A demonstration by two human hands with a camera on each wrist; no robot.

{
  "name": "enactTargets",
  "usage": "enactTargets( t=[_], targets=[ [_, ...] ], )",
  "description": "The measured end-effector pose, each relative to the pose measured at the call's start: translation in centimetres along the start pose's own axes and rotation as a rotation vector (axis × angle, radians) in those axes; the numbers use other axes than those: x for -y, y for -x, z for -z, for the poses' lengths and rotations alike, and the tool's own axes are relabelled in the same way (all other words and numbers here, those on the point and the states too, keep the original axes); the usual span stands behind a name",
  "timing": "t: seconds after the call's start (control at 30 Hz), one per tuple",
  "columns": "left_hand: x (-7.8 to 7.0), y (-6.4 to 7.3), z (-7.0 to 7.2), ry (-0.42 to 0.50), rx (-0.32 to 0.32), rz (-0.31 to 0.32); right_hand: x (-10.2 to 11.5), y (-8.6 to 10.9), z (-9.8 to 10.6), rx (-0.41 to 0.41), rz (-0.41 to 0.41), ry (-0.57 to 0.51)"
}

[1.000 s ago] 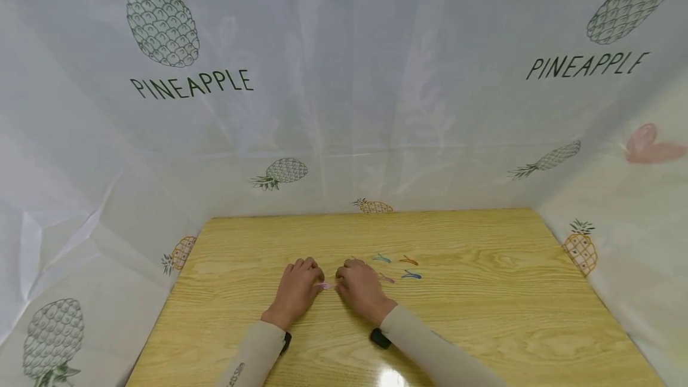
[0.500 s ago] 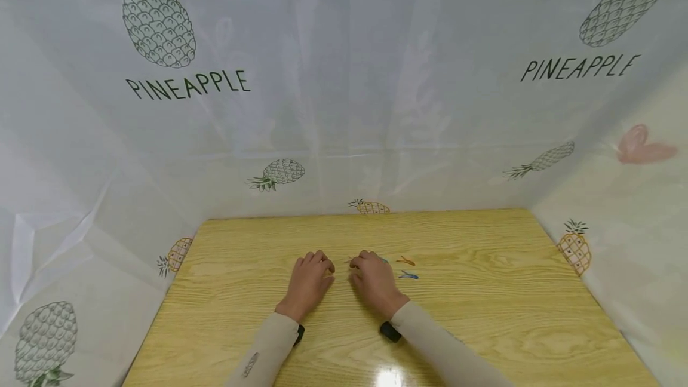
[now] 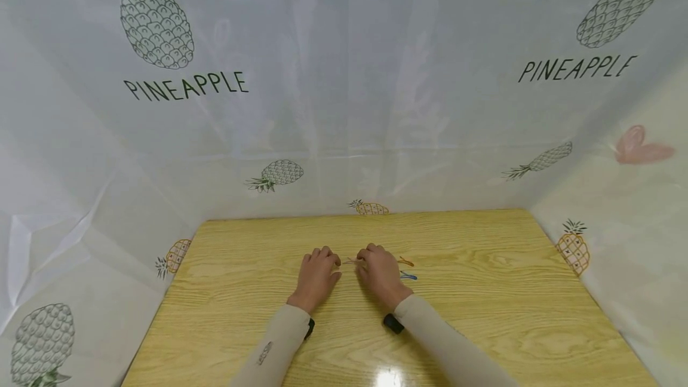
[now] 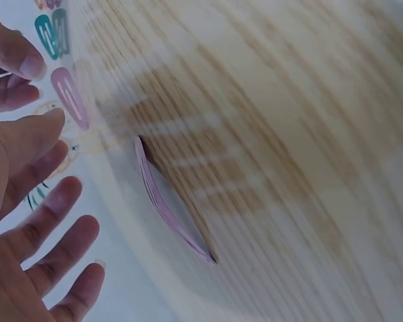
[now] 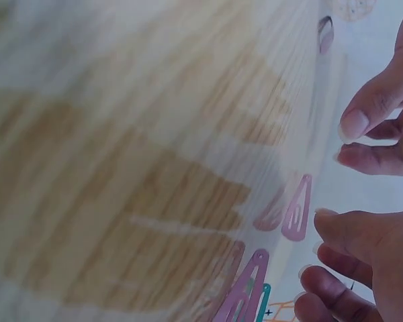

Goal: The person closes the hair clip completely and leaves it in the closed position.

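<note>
Several snap hair clips lie on the wooden table. My left hand (image 3: 317, 273) hovers with thumb and fingers spread apart and nothing between them. Below its fingers, in the left wrist view, one pink hair clip (image 4: 164, 208) rests on the wood, seen edge-on. Opposite, my right hand (image 3: 378, 270) is held with its thumb and fingers loosely bent, nothing in its grasp. A pale pink clip (image 3: 349, 261) lies between both hands. In the right wrist view, a pink clip (image 5: 299, 208) shows just beside the right thumb (image 5: 339, 227), and a purple clip (image 5: 245, 292) lies lower.
An orange hair clip (image 3: 407, 261) and a blue hair clip (image 3: 409, 276) lie right of the right hand. A teal clip (image 4: 46, 37) shows in the left wrist view. White pineapple-print sheeting (image 3: 349, 106) walls the table (image 3: 473, 303) at the back and sides.
Both hands have moved farther from the body and to the right. The pink clip seen between them a second ago is out of sight in the head view; the right hand hides the light-blue clip.
</note>
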State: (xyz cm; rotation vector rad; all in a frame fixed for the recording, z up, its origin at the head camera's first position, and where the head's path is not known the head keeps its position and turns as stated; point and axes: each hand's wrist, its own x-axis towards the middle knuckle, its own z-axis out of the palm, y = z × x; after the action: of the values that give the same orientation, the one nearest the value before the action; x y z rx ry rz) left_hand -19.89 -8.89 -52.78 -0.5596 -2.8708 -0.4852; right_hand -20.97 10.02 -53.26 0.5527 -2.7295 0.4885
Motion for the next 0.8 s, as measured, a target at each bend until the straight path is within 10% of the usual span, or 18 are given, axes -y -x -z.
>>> enactTargets(
  t=[0.8],
  targets=[
    [-1.3, -2.1, -0.7, -0.076, 0.042, 0.062, -0.3, -1.4, -0.9, 0.042, -0.017, 0.096]
  ],
)
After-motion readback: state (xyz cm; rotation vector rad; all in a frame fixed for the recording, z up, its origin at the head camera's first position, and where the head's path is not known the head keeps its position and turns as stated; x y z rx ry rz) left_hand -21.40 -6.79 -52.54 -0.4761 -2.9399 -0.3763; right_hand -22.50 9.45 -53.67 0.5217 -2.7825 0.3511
